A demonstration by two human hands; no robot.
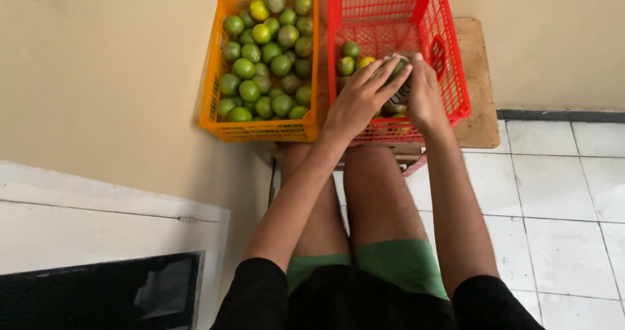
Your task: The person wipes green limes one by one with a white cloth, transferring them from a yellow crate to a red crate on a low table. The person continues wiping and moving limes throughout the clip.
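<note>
Both our left hand (357, 100) and right hand (424, 95) clasp one lime (398, 65) between them, inside the red crate (449, 56).

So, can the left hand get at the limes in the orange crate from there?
Probably yes: the left hand is beside the open-topped orange crate, and nothing covers its limes.

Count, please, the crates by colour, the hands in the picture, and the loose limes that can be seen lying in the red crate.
Orange crate: 1
Red crate: 1
Hands, left hand and right hand, both on one wrapped fruit: 2
Loose limes seen clearly in the red crate: 3; others may be hidden under the hands
Total: 7
</note>
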